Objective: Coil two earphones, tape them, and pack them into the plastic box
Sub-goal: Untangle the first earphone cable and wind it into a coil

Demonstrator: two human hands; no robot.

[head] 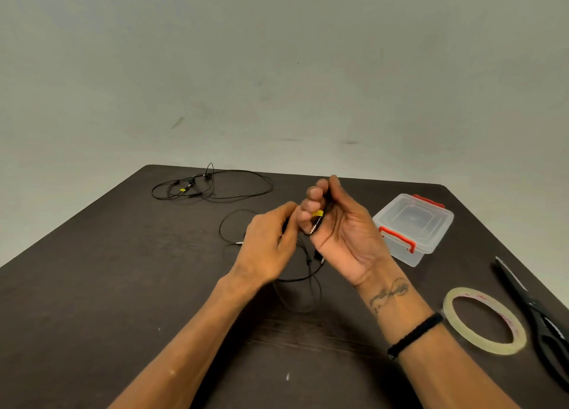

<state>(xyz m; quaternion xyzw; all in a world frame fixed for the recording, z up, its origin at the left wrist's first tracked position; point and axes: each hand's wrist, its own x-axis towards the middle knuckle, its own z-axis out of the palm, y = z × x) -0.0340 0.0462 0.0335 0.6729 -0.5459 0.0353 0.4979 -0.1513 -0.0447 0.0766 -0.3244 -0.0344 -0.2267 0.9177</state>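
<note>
From the head view, the coiling of the first earphone looks to be under way. The right hand (pixel 341 233) is raised palm-up over the table (pixel 123 285), its fingers curled round the earphone (pixel 308 273) at the plug end, where a yellow tag and the metal jack show against the palm. The left hand (pixel 271 245) is close beside it, fingertips seeming to pinch the cord, though blur makes that grip hard to read. Most of the cord hangs slack below both hands and loops out to the left on the table, so I judge only a turn or so is wound.

Next, the left hand would need to feed that slack round the right fingers, turn on turn, without snagging.

The second earphone (pixel 209 185) lies loose at the far left, untouched. The box (pixel 412 226) sits lidded, clips down, just right of the hands. The tape (pixel 485 320) and scissors (pixel 538 316) lie at the near right; the scissors are cut off by the frame edge. Where the buds are, I cannot tell.
</note>
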